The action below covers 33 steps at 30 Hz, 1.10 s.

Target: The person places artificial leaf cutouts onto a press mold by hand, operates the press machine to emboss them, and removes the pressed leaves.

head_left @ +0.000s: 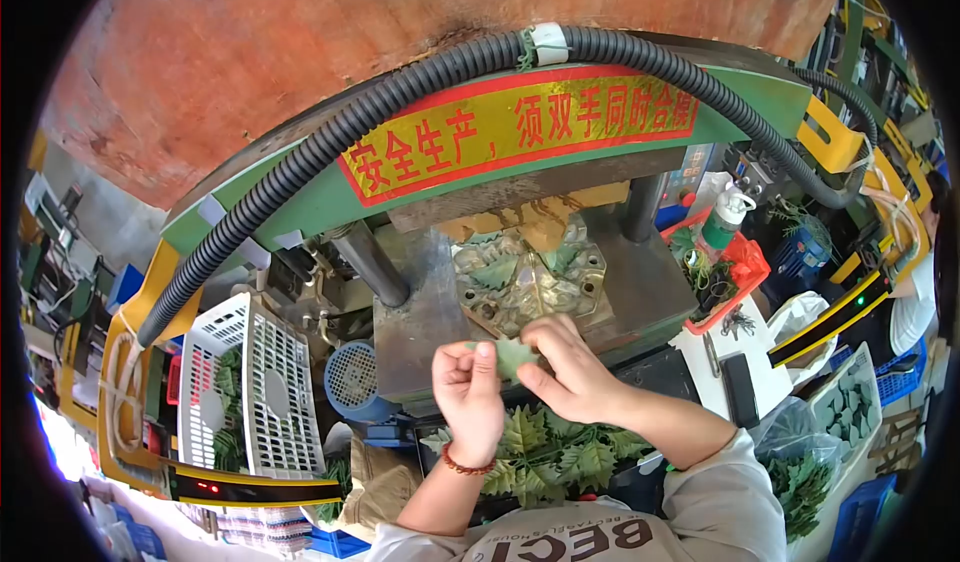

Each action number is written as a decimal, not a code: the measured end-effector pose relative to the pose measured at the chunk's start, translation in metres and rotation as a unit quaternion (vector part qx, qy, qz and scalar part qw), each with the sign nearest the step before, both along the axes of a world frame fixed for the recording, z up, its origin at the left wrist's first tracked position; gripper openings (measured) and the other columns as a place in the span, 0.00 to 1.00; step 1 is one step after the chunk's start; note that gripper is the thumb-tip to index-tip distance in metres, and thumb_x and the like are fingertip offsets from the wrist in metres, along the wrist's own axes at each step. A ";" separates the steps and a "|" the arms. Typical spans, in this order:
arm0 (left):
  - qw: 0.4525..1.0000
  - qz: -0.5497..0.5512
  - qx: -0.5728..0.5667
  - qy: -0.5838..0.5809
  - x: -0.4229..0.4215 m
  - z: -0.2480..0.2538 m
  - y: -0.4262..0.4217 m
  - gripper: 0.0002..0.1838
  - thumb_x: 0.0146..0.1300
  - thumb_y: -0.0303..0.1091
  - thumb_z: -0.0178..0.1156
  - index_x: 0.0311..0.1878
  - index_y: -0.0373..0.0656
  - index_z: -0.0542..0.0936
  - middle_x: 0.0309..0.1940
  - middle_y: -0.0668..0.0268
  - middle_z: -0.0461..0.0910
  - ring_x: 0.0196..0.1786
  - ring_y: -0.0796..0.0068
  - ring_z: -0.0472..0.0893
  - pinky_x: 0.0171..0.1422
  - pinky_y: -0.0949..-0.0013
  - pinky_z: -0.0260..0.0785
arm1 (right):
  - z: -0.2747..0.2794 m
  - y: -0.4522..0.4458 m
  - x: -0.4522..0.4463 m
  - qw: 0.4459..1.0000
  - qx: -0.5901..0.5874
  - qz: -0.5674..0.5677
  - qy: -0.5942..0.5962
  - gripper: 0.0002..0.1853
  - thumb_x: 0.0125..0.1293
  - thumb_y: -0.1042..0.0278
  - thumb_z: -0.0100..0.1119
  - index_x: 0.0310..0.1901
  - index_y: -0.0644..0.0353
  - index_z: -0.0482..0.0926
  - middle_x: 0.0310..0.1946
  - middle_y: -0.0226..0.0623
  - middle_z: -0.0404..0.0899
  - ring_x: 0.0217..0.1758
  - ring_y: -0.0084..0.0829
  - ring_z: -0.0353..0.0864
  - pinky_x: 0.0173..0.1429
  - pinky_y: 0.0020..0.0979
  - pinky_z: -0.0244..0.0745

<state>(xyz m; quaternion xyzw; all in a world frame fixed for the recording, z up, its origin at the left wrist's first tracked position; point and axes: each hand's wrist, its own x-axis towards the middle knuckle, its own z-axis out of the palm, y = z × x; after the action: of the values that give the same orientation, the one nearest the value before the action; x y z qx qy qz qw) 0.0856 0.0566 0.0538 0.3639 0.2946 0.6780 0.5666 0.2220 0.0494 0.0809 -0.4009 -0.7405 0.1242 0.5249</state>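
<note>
- Leaf piece (pixel 511 358) held up between both hands, before the steel press bed (pixel 412 337) and above the leafy pile (pixel 560 459).
- Left hand (pixel 468 384): fingers curled in, thumb and forefinger pinching the leaf piece's left edge.
- Right hand (pixel 572 374): thumb and fingers closing on its right side; exact grip partly hidden.
- Bare steel shows left and right of the metal mould (pixel 528 300); the mould sits between the left column (pixel 372 265) and right column (pixel 643 209).
- Overhead edge: green crossbeam (pixel 740 112) with a red-and-yellow sign (pixel 520 137), ribbed black hose (pixel 235 217) arching across. Both hands on the near side of the mould, apart from it.
- Left flank: slotted white basket (pixel 283 392), then round blue grille (pixel 352 376) nearer the bed.
- Right flank: red basket (pixel 712 320), with a white board (pixel 700 362) and dark flat object (pixel 739 390) nearer the wearer.
- Leaf piece: small, pale green, flat-looking, edge partly jagged; much of its outline covered by fingers.
</note>
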 end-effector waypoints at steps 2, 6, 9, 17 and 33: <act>1.000 -0.015 0.001 0.021 0.009 0.003 -0.003 0.03 0.66 0.26 0.57 0.39 0.40 0.73 0.27 0.67 0.78 0.18 0.90 0.60 0.20 0.85 0.50 | 0.006 0.005 0.015 0.994 -0.105 0.010 0.030 0.07 0.65 0.64 0.53 0.38 0.57 0.72 0.31 0.34 0.74 0.33 0.36 0.71 0.43 0.37 0.65; 0.998 -0.045 0.000 0.040 0.000 -0.007 -0.003 0.03 0.66 0.27 0.57 0.39 0.41 0.73 0.26 0.66 0.78 0.15 0.91 0.57 0.17 0.85 0.46 | 0.049 0.062 0.055 0.965 -0.225 0.024 -0.133 0.04 0.63 0.68 0.52 0.35 0.58 0.73 0.32 0.34 0.74 0.27 0.34 0.71 0.34 0.30 0.66; 0.996 -0.069 0.002 0.050 -0.014 -0.013 0.000 0.03 0.66 0.27 0.57 0.38 0.40 0.73 0.26 0.66 0.78 0.15 0.91 0.58 0.17 0.85 0.46 | 0.032 0.103 0.059 0.858 -0.236 0.096 -0.447 0.03 0.58 0.71 0.56 0.34 0.55 0.76 0.32 0.36 0.75 0.26 0.40 0.73 0.32 0.37 0.69; 0.993 -0.048 0.002 0.109 -0.045 -0.032 0.006 0.05 0.65 0.28 0.59 0.38 0.38 0.74 0.27 0.65 0.78 0.20 0.87 0.64 0.24 0.84 0.53 | -0.010 0.062 0.060 0.879 0.145 -0.015 -0.453 0.11 0.58 0.61 0.58 0.40 0.54 0.77 0.43 0.32 0.76 0.43 0.32 0.75 0.51 0.34 0.67; 0.949 -0.234 0.191 0.091 0.034 0.041 0.096 0.04 0.62 0.22 0.58 0.38 0.36 0.80 0.28 0.63 0.82 0.19 0.86 0.64 0.25 0.85 0.57 | 0.013 0.069 0.071 0.984 -0.156 -0.064 0.055 0.11 0.62 0.74 0.52 0.46 0.63 0.76 0.49 0.41 0.76 0.50 0.35 0.76 0.50 0.32 0.71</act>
<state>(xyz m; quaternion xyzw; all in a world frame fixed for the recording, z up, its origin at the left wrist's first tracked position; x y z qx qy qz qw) 0.1195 0.1525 0.0950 0.5845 0.1166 0.5340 0.5996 0.2930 0.1181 0.0935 -0.5171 -0.6547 0.2265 0.5027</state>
